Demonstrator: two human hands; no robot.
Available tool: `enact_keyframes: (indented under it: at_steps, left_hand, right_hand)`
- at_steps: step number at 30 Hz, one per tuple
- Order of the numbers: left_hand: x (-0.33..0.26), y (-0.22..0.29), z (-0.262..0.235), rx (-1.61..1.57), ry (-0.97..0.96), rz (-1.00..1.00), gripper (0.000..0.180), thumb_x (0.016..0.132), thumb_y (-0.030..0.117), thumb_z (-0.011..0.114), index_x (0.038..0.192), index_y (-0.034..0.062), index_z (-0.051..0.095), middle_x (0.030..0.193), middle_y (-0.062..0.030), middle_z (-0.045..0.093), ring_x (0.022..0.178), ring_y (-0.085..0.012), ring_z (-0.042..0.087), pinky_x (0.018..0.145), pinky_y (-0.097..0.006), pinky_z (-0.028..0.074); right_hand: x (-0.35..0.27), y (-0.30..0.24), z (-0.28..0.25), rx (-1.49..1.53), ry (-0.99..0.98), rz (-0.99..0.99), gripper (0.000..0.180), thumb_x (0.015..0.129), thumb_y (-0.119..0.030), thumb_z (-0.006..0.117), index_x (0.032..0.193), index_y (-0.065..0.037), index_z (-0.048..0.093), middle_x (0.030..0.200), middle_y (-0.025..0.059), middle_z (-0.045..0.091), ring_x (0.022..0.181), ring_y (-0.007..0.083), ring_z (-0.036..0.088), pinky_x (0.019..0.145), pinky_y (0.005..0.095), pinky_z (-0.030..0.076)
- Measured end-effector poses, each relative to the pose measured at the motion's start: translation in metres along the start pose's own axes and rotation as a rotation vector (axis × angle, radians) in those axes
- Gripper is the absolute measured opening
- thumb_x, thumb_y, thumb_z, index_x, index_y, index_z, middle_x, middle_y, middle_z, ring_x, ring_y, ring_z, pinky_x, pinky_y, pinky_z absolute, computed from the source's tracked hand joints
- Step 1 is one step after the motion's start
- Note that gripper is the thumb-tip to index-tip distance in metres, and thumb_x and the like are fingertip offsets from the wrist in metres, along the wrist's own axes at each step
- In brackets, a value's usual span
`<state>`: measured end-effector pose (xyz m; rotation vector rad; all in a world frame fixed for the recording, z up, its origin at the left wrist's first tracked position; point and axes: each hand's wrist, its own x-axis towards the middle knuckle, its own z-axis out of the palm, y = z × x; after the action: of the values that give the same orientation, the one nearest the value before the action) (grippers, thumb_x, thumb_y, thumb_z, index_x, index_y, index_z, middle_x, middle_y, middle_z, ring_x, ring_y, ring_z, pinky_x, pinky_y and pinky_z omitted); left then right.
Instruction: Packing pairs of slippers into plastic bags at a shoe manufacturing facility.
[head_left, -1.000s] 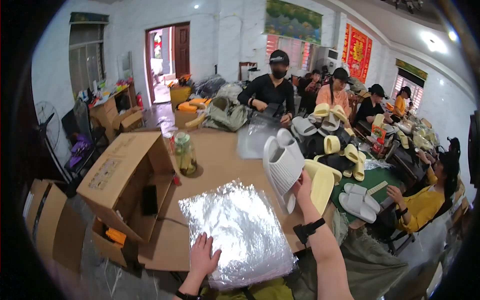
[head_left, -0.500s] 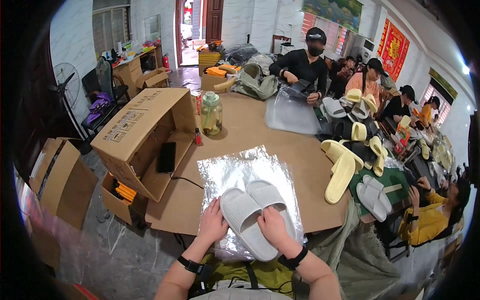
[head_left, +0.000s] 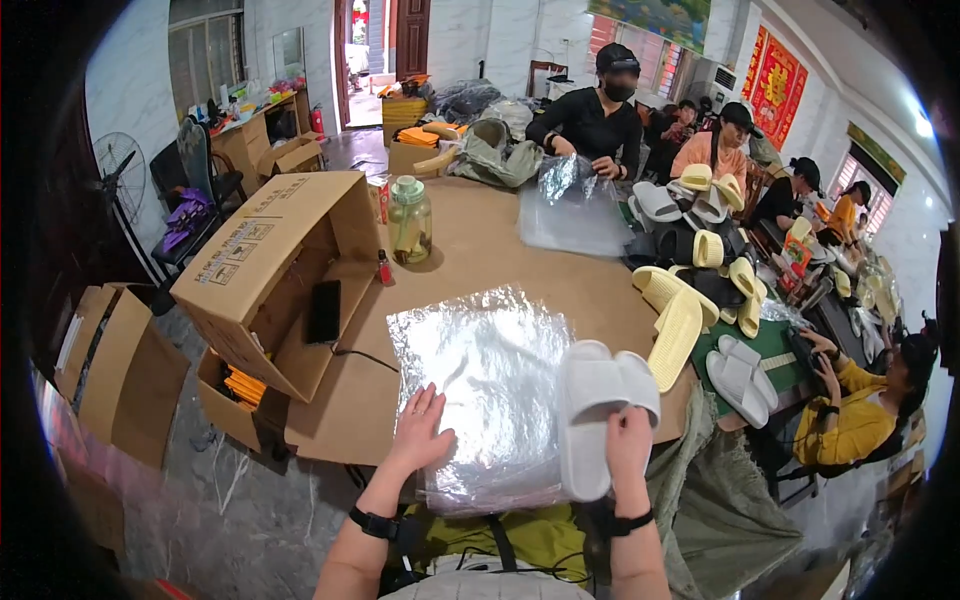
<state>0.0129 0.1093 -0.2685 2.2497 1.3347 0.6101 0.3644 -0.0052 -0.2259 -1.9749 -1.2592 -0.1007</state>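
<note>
A stack of clear, shiny plastic bags [head_left: 490, 380] lies on the cardboard-covered table in front of me. My left hand [head_left: 423, 430] rests on the stack's left side, its fingers stretched out and holding nothing. Off the right edge of the bags, my right hand [head_left: 629, 440] grips a pair of light grey slide slippers [head_left: 588, 450] by the inner edges. The two slippers overlap side by side, toes pointing away from me. Part of the right slipper is hidden behind that hand.
An open cardboard box [head_left: 270, 250] with a phone [head_left: 324, 312] stands left, beside a glass jar [head_left: 410, 220]. Yellow slides [head_left: 676, 340] and others pile up right, near grey slides [head_left: 740, 385] on a green mat. Across the table, a person [head_left: 600, 130] handles plastic bags.
My right hand has carried the grey slippers from atop the bags to their right edge. My left hand has come away from the slippers and now lies on the bags.
</note>
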Motion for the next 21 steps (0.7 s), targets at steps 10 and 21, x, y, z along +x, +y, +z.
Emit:
enact_keyframes:
  at_steps: [10,21]
  left_hand:
    - [-0.005,0.06,-0.015,0.045,-0.126,0.357,0.067,0.087,0.041,0.071,0.143,0.0104,0.052,0.157,-0.0236,0.035,0.146,-0.0445,0.029,0.117,-0.05,0.031]
    - [0.032,0.057,0.032,0.073,-0.095,0.381,0.048,0.098,0.039,0.058,0.136,0.0111,0.058,0.15,-0.0223,0.045,0.138,-0.0453,0.04,0.114,-0.049,0.034]
  right_hand:
    - [-0.073,0.045,-0.088,0.434,0.218,0.221,0.015,0.094,-0.009,0.064,0.09,0.004,0.057,0.079,0.0041,0.049,0.07,0.0149,0.045,0.063,0.0305,0.038]
    - [-0.082,0.024,-0.091,0.379,0.123,0.138,0.014,0.093,-0.009,0.064,0.095,0.004,0.06,0.084,0.0075,0.055,0.074,0.0176,0.051,0.067,0.0296,0.041]
